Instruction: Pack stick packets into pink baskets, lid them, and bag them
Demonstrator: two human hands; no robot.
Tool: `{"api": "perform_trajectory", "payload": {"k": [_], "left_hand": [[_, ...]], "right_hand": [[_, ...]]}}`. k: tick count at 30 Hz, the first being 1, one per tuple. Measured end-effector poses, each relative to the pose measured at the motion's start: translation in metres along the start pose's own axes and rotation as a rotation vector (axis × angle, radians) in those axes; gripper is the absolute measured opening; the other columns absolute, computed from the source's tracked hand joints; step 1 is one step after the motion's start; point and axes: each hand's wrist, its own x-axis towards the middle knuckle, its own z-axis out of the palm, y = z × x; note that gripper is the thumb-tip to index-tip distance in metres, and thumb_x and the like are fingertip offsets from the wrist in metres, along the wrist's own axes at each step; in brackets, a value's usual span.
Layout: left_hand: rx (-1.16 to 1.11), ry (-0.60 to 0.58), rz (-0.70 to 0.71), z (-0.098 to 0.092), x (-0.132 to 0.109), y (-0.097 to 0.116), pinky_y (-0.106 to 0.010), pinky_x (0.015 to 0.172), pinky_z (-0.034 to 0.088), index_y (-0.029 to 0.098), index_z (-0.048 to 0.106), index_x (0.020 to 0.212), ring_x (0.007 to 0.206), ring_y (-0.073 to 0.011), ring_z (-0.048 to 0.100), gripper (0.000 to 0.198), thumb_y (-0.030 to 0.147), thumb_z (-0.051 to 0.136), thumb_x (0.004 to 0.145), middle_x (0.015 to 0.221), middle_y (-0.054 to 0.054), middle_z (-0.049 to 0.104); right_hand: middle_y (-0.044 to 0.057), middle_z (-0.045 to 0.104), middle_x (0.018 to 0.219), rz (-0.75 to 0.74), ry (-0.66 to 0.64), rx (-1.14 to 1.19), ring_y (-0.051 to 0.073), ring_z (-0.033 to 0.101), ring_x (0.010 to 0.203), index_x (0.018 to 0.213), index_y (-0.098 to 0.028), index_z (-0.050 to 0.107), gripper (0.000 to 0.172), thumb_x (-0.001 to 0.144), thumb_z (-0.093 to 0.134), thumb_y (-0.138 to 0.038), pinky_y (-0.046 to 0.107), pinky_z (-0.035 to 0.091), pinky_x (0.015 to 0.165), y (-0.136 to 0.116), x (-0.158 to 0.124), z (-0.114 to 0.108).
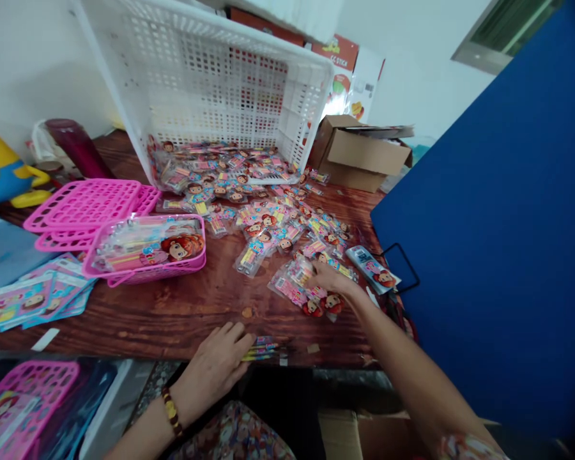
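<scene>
At the table's front edge, my left hand (223,354) is closed around a small stack of clear printed packets (263,348). My right hand (328,280) reaches forward, its fingers bent and closed on a small clear packet (299,271) at the near side of the pile; the fingertips are partly hidden. More packets with pink and yellow contents and a red-haired cartoon figure (268,220) spread back from there. A white lattice crate (211,70) lies tipped toward me, and packets spill from its mouth.
To the left stands a pink basket (148,276) full of larger packets, beside pink perforated baskets or lids (86,204) and printed cards (52,294). A dark red bottle (79,147) is behind. At right are a cardboard box (364,156), a printed pouch (371,267) and a blue panel (498,223).
</scene>
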Motion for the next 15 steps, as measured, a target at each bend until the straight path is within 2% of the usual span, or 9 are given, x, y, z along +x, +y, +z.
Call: {"api": "perform_trajectory", "payload": {"k": [3,6,8,11,15], "left_hand": [[-0.007,0.024,0.007,0.003,-0.001,-0.002,-0.047,0.102,0.042,0.024,0.053,0.117,0.112,-0.0262,0.051,0.033,0.012,0.052,0.087,0.117,-0.006,0.056],[-0.014,0.021,0.024,0.002,0.0,-0.003,-0.046,0.101,0.043,0.024,0.054,0.115,0.108,-0.0245,0.053,0.03,0.012,0.05,0.088,0.114,-0.006,0.056],[-0.007,0.021,0.023,0.002,0.001,-0.003,-0.045,0.1,0.043,0.024,0.054,0.114,0.107,-0.0241,0.053,0.03,0.012,0.05,0.087,0.113,-0.006,0.057],[0.01,0.028,0.01,0.002,0.001,-0.003,-0.044,0.096,0.046,0.025,0.055,0.114,0.106,-0.0249,0.053,0.03,0.013,0.053,0.087,0.112,-0.005,0.057],[0.012,0.034,0.025,0.005,0.0,-0.004,-0.045,0.096,0.046,0.025,0.054,0.115,0.107,-0.0252,0.053,0.029,0.014,0.051,0.088,0.113,-0.006,0.056]], "right_hand": [[-0.002,0.059,0.08,-0.064,-0.027,0.062,0.014,0.051,0.071,0.084,-0.016,0.058,0.03,0.063,0.071,-0.034,0.024,0.04,0.061,0.02,-0.021,-0.014],[0.0,0.061,0.086,-0.131,0.012,0.223,0.015,0.053,0.074,0.094,-0.015,0.058,0.037,0.068,0.068,-0.04,0.025,0.043,0.065,0.026,-0.023,-0.022],[0.002,0.064,0.091,-0.092,0.039,0.201,0.017,0.057,0.08,0.098,-0.014,0.059,0.041,0.068,0.07,-0.04,0.026,0.045,0.068,0.019,-0.015,-0.019],[0.009,0.066,0.102,0.072,0.042,0.001,0.025,0.06,0.092,0.102,-0.013,0.061,0.051,0.062,0.079,-0.038,0.031,0.047,0.075,0.0,0.002,-0.004],[0.022,0.057,0.125,0.141,0.076,-0.082,0.038,0.053,0.117,0.107,-0.012,0.062,0.067,0.05,0.088,-0.033,0.042,0.044,0.09,-0.017,0.015,0.014]]}}
